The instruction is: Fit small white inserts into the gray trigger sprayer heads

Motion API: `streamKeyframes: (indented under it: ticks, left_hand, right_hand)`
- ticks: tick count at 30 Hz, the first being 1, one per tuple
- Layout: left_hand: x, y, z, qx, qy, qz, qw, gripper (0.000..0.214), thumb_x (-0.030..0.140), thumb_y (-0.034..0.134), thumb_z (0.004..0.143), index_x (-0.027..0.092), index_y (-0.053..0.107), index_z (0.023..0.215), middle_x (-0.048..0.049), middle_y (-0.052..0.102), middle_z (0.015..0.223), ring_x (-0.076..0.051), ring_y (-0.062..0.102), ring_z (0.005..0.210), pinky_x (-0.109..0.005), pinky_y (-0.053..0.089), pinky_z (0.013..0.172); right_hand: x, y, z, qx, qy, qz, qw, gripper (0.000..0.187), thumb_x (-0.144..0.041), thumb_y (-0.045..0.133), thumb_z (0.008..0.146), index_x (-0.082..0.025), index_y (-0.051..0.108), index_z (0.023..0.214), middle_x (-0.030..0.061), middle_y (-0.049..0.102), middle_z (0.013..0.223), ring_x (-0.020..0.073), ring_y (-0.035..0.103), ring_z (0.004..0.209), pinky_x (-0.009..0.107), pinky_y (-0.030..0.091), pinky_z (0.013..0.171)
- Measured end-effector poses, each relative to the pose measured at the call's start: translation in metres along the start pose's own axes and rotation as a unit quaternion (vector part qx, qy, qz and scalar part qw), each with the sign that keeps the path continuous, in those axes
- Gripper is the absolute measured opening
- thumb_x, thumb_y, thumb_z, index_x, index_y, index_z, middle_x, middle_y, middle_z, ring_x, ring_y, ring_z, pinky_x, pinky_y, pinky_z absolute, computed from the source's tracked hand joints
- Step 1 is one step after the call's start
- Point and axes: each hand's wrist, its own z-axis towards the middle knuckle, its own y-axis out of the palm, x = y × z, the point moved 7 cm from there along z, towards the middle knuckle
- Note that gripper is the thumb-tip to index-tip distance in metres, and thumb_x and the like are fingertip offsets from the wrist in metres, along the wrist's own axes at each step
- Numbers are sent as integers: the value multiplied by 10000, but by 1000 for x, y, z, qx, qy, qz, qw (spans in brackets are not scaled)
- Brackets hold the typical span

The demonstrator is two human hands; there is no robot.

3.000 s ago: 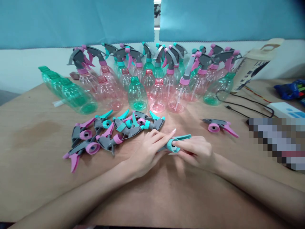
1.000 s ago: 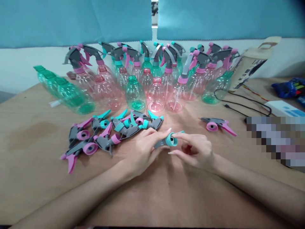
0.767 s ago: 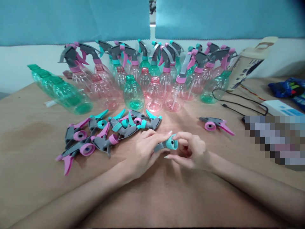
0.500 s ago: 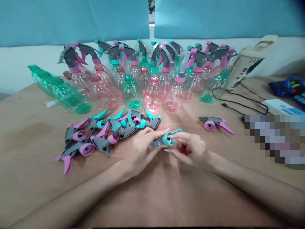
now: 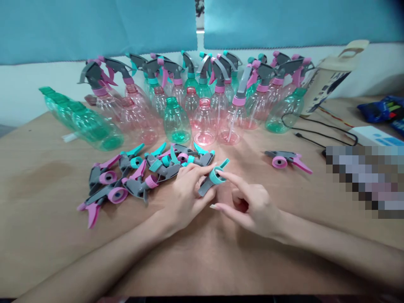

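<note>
"Starting from the left, what do we have?"

"A row of green bottles with bare mouths. Nearer the person lies a heap of spray heads, grey with pink or teal parts, and just beside that is the left hand."

"What is that one doing?"

"Pinching a teal-collared spray head, forefinger above and thumb below. The piece sits between both hands, in front of the bottles, the mouth of its collar turned toward the right hand."

"And the fingers there?"

"Forefinger stretched out, its tip at the collar's mouth; thumb held well apart from it, the others curled in. Nothing is pinched. Whether the fingertip presses inside or only rests on the rim, I can't tell."

"So which step is this?"

"I'd judge it to be handwork inside the collar, perhaps seating or checking a part; the part itself is too small to make out."

"And what does the next move call for?"

"A steady left grip, I'd say, and a straight push from that one fingertip, so the collar doesn't twist away."

"Anything further right?"

"A lone pink-collared spray head, well apart from the heap, then a cream drink bottle behind it."
</note>
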Motion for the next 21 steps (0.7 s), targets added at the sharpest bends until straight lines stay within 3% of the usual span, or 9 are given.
streamKeyframes:
  ticks: [5,11,15,19,21]
  left_hand:
    - [5,3,-3,-11,14,-6,1000,354,175,602,849,189,502,1189,-22,630,898,-167,560,841,-319,413,792]
    - [2,5,-4,-28,8,-8,1000,372,167,574,866,199,487,1227,-29,637,908,-180,551,858,-327,412,785]
    - [7,4,-2,-29,31,-16,999,319,166,563,875,183,512,1190,-30,652,910,-180,555,880,-328,415,801]
    - [12,6,-3,-41,56,-28,997,310,134,564,870,179,518,1174,-35,671,966,-176,559,895,-321,424,801]
    - [12,6,-3,-40,51,-37,997,308,143,564,874,177,517,1176,-39,669,977,-176,558,900,-319,430,801]
  right_hand:
    - [2,-7,0,31,5,-17,999,357,-246,606,848,-123,520,1172,-118,370,495,53,341,396,183,314,444]
    - [2,-3,-2,11,21,-20,1000,416,-265,608,848,-91,494,1208,-120,373,488,53,350,384,190,314,434]
    - [0,-11,-3,40,43,-39,998,336,-253,618,843,-112,559,1142,-106,419,484,52,371,386,193,335,448]
    - [7,-15,-2,47,110,52,991,209,-229,604,848,-125,598,1028,-108,374,466,43,352,361,182,294,391]
    - [7,-11,-2,34,115,115,986,247,-215,587,854,-115,566,1078,-114,356,472,40,322,349,178,263,360]
